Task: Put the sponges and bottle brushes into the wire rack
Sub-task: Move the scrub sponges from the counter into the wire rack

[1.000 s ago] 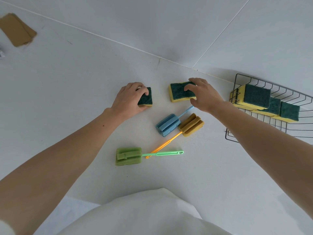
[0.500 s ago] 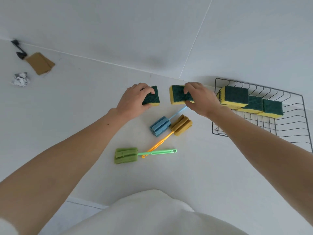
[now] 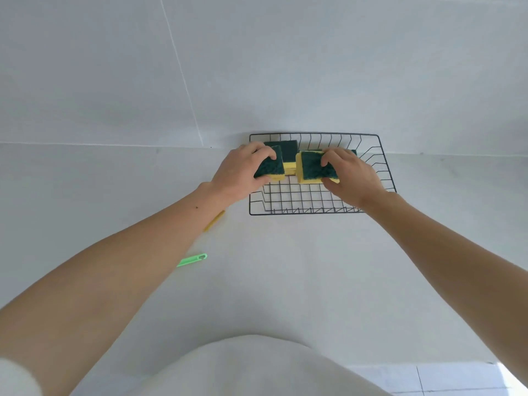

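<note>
Gripping a sponge each over the black wire rack (image 3: 320, 195): left hand (image 3: 240, 172) clamps the left sponge (image 3: 270, 167), right hand (image 3: 350, 175) the right sponge (image 3: 313, 167). Both rectangular, rough dk-green scour top w/ yellow foam base. Another stacked sponge (image 3: 285, 151) behind. Green brush handle (image 3: 193, 260) and yellow handle (image 3: 214, 220) on smooth white counter (image 3: 285, 267), part-hidden by left arm. No legible labels.

Prob. home kitchen: white counter (image 3: 285, 281), tiled wall (image 3: 257, 67).
</note>
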